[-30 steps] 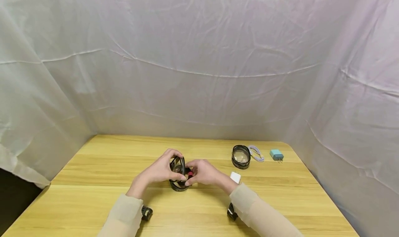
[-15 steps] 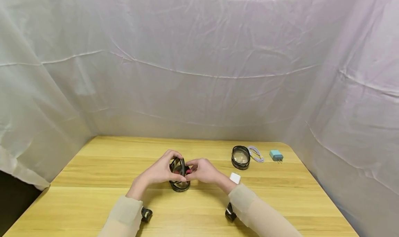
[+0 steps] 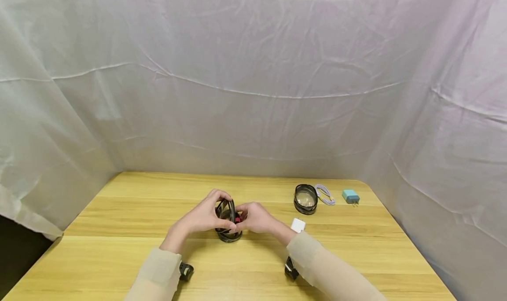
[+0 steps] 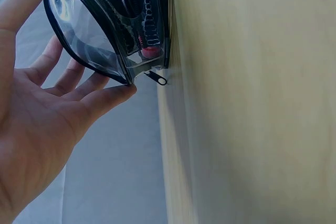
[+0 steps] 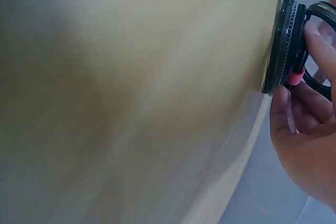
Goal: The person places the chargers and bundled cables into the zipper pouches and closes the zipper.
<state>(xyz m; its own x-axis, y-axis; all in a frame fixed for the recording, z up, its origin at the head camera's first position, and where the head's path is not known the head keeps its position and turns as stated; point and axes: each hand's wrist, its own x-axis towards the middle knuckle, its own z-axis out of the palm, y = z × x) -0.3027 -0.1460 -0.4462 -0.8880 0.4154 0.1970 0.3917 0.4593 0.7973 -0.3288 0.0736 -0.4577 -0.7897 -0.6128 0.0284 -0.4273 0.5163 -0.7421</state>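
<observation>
A small round zip case point(image 3: 229, 237), clear with black trim, stands on the table with its lid tilted up. My left hand point(image 3: 203, 215) holds that lid between thumb and fingers; a zipper pull point(image 4: 157, 78) hangs at its edge in the left wrist view. At the case's mouth, my right hand point(image 3: 257, 218) pinches a black, coil-like thing with a pinkish-red band point(image 5: 295, 77). That thing lies partly inside the case, and fingers and lid hide much of it. Its exact kind cannot be made out.
A second round black-trimmed clear case point(image 3: 306, 200) stands at the back right. Beside it lie a coiled pale-purple cable point(image 3: 325, 195) and a blue-grey plug charger point(image 3: 350, 196). A white charger point(image 3: 298, 225) sits close to my right wrist. Pale curtains surround the wooden table point(image 3: 119, 213).
My right hand has shifted slightly left, bringing the red-banded black thing further into the case's mouth. The left hand and the lid have stayed nearly still.
</observation>
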